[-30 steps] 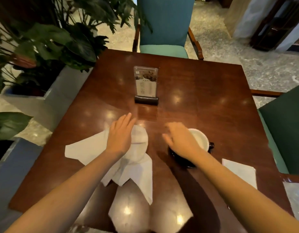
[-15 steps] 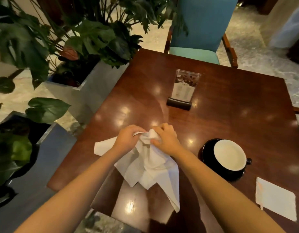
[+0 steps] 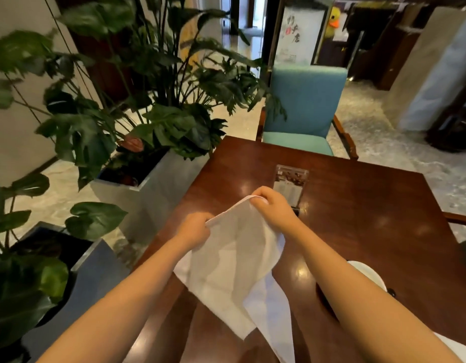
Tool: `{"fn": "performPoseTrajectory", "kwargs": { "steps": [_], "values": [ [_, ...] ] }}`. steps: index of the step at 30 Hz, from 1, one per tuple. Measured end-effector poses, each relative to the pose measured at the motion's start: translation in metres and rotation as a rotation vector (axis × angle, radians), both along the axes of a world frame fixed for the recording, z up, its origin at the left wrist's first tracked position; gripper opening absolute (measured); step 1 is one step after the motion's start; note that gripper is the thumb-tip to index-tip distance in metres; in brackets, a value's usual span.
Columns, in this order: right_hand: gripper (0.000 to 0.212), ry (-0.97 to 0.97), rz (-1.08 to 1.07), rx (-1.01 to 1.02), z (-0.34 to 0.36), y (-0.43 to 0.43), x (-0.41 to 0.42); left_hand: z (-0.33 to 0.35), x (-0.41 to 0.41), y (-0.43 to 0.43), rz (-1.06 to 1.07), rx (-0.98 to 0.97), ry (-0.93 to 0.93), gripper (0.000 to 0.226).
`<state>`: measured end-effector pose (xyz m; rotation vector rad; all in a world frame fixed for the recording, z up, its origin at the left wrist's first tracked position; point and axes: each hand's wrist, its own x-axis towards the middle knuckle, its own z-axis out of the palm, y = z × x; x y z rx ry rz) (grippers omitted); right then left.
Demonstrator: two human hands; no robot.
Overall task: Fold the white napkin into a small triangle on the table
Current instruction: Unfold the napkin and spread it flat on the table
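To the outside of the left hand point(image 3: 194, 229) stand leafy plants point(image 3: 137, 106) in grey planters, close beside the table point(image 3: 357, 218) edge. The left hand is closed in a pinch on the upper edge of the white napkin point(image 3: 234, 263), and the right hand point(image 3: 275, 209), a little higher and farther out, pinches the same edge near its other end. Between and below the two hands the napkin hangs lifted off the table, loose and uneven, its lower folds trailing down toward the person (no crease is set yet, as far as I can judge). Just beyond the right hand stands a clear menu holder point(image 3: 290, 186); under the right forearm a cup point(image 3: 368, 275) shows partly.

The risk from here, I think, is twofold: lowering the limp cloth with its layers bunched would give a crooked fold, and a wide sweep of the right arm could knock the cup or the holder.
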<state>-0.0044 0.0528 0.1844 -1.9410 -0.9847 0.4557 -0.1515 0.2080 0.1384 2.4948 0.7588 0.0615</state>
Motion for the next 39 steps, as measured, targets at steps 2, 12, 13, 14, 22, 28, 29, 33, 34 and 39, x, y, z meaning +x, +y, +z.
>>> {"fn": "performPoseTrajectory", "kwargs": {
  "steps": [2, 12, 13, 14, 22, 28, 29, 33, 34, 39],
  "values": [
    [0.013, -0.038, -0.057, 0.020, 0.005, -0.003, 0.007, -0.004, -0.018, 0.015, -0.046, -0.023, 0.071, 0.016],
    [0.057, -0.244, -0.123, -0.477, -0.006, -0.036, 0.045, 0.024, -0.071, 0.060, 0.208, -0.355, -0.272, 0.012],
    [0.058, -0.250, -0.082, -0.549, -0.008, -0.041, 0.048, 0.025, -0.070, 0.061, 0.297, -0.465, -0.402, 0.010],
    [0.057, -0.232, -0.054, -0.593, -0.011, -0.048, 0.049, 0.026, -0.068, 0.061, 0.371, -0.581, -0.536, 0.010],
    [0.014, 0.615, -0.202, 0.163, 0.014, -0.063, 0.024, 0.043, -0.023, 0.043, 0.455, -0.613, -0.513, 0.024],
    [0.016, 0.508, -0.281, 0.256, 0.053, -0.020, 0.002, 0.063, -0.033, 0.015, -0.300, 0.086, -0.070, 0.032],
    [0.010, 0.338, -0.229, 0.178, 0.056, -0.018, 0.001, 0.072, -0.032, 0.013, -0.292, 0.077, -0.094, 0.019],
    [0.032, -0.094, 0.247, -0.021, 0.071, -0.021, -0.009, 0.112, -0.043, 0.001, -0.176, -0.212, -0.257, 0.023],
    [0.033, -0.191, 0.353, -0.074, 0.075, -0.021, -0.013, 0.121, -0.045, -0.003, -0.142, -0.249, -0.320, 0.018],
    [0.015, -0.187, 0.347, -0.034, 0.101, -0.029, -0.029, 0.154, -0.053, -0.017, 0.032, -0.439, -0.584, 0.031]
  ]
}}
